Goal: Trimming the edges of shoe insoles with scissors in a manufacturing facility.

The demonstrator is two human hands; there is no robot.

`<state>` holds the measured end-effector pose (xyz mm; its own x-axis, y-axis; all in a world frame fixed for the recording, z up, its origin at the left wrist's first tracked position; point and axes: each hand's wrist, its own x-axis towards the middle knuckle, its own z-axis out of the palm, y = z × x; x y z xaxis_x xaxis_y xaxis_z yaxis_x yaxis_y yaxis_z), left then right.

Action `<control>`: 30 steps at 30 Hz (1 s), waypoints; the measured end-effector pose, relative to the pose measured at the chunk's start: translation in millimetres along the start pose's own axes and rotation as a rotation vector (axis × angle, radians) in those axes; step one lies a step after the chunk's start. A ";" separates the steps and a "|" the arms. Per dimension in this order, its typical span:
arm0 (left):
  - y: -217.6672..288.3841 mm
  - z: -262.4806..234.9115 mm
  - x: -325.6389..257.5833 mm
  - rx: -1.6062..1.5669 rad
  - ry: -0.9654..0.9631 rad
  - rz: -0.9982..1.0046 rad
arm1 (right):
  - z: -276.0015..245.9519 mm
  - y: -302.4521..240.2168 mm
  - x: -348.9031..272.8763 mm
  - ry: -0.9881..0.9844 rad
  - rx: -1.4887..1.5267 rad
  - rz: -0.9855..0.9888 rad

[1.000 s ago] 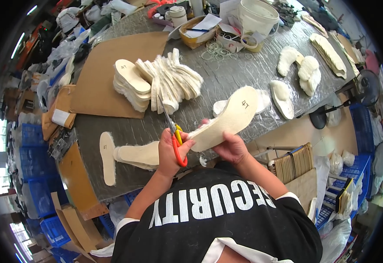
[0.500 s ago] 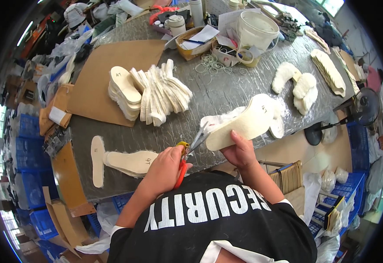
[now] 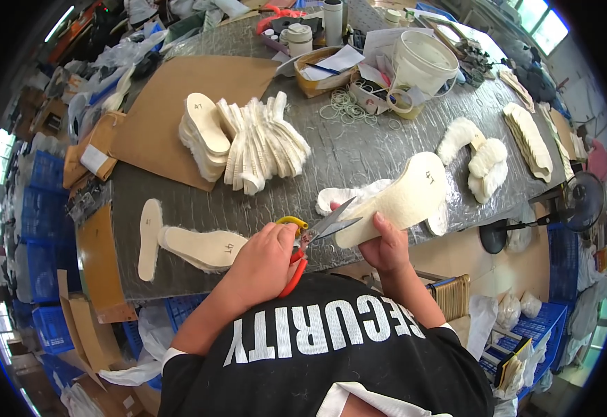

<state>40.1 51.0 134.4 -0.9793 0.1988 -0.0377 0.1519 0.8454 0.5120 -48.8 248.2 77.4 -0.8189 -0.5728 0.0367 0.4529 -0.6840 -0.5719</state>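
Observation:
My left hand (image 3: 267, 263) is closed round the handles of scissors (image 3: 310, 238), one handle yellow and the other red. Their blades stand apart, pointing at the edge of a cream insole (image 3: 399, 198). That insole is gripped between the thumb and fingers of my right hand (image 3: 387, 244), its flat marked face up. White fleecy insoles (image 3: 351, 197) lie on the table behind and partly beneath it. Left of my left hand rest a small pile of insoles (image 3: 203, 248) and a single narrow one (image 3: 151, 240).
Fleecy insoles (image 3: 265, 146) stand stacked by brown cardboard (image 3: 178, 76). A white bucket (image 3: 421, 66), a box of papers (image 3: 317, 76) and rubber bands (image 3: 344, 105) occupy the far side. More insoles (image 3: 480, 160) lie at right, near a black fan (image 3: 583, 201).
The scissors have turned, their blades now pointing more to the right, and they look wider apart. The held insole has shifted slightly right, and the whole view has tilted a little.

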 end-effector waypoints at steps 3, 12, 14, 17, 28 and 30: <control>1.3 1.5 -1.8 -0.027 0.011 0.031 | -10.5 5.0 -5.3 0.067 0.038 -0.065; 1.3 1.2 -4.6 -0.014 -0.031 0.004 | -8.0 7.8 -9.9 0.148 0.011 -0.124; 1.2 0.6 -4.3 -0.023 -0.060 -0.003 | -8.7 9.0 -10.6 0.155 0.014 -0.125; 1.0 0.8 -5.0 -0.023 -0.095 -0.015 | -7.7 10.0 -11.6 0.163 0.009 -0.132; -9.4 7.0 -8.9 0.020 -0.148 0.008 | -10.2 17.3 -15.3 0.125 0.015 -0.147; -11.4 10.0 -10.7 0.013 -0.108 0.014 | -9.5 20.0 -15.9 0.156 0.009 -0.145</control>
<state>50.2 44.2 120.3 -0.9571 0.2624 -0.1230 0.1680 0.8483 0.5021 -30.0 247.9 57.6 -0.9201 -0.3917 -0.0100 0.3289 -0.7583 -0.5628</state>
